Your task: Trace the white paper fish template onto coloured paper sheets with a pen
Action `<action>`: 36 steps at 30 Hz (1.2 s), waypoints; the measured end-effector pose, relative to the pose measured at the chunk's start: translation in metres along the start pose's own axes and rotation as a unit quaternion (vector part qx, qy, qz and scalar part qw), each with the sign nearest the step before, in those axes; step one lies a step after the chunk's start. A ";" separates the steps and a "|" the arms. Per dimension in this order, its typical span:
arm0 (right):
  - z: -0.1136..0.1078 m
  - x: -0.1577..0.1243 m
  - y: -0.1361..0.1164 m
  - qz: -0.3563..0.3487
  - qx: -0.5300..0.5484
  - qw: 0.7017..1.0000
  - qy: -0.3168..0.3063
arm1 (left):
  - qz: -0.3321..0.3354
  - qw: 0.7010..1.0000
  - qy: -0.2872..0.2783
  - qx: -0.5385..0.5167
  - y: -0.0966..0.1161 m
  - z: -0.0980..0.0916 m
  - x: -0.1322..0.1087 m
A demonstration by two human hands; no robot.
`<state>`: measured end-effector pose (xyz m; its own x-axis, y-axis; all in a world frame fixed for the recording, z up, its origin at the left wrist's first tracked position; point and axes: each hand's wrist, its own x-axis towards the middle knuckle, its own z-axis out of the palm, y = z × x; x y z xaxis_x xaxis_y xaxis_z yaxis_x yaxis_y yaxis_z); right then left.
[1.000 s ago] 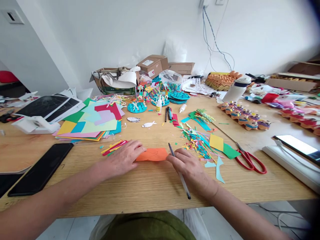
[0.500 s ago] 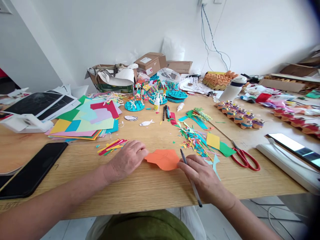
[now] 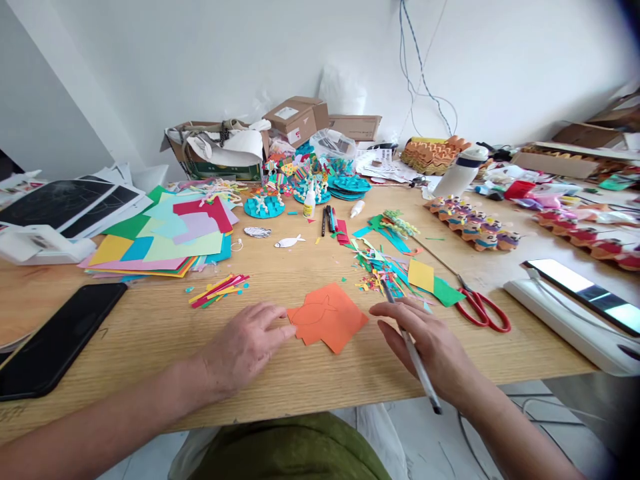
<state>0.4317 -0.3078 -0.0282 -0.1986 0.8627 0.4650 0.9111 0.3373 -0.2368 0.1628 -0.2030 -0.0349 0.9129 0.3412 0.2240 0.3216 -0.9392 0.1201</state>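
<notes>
On the table in front of me lies a piece of orange paper with a thin fish outline drawn on it. My left hand rests on the table with thumb and fingers apart, their tips at the paper's left edge. In my right hand is a pen, passing between the fingers, with its dark end toward me. That hand hovers just off the paper's right corner. Farther back lie a white paper fish and a patterned fish.
Paper scraps and red-handled scissors lie to the right. Coloured paper sheets and a black phone are at left. A glue bottle stands behind, beside several pens. A white power strip borders the right.
The orange paper has turned and now lies flat, its fish outline clearer. My right hand has let go of it and moved right with the pen. My left fingers have spread.
</notes>
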 end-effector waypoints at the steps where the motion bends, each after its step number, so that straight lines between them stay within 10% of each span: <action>1: 0.000 -0.001 -0.002 0.017 0.013 1.000 0.012 | -0.004 1.000 -0.012 0.008 0.005 0.000 -0.002; 13: 0.032 -0.005 0.003 0.085 -0.010 0.995 -0.048 | -0.042 0.993 -0.101 0.031 0.026 0.015 -0.019; 23: 0.028 -0.005 -0.004 0.084 -0.022 0.996 -0.017 | -0.028 0.997 -0.069 0.010 0.011 0.011 -0.010; 29: 0.009 0.003 -0.031 0.156 0.169 0.972 0.050 | -0.017 0.999 -0.028 -0.011 0.009 0.001 -0.008; 36: 0.037 0.038 -0.054 0.274 0.369 0.888 0.010 | -0.014 0.999 -0.032 0.026 0.001 0.013 0.003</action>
<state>0.3617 -0.2793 -0.0295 0.2142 0.9693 0.1206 0.3822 0.0304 -0.9236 0.1690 -0.2038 -0.0469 0.9171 0.3652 0.1597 0.3577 -0.9309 0.0746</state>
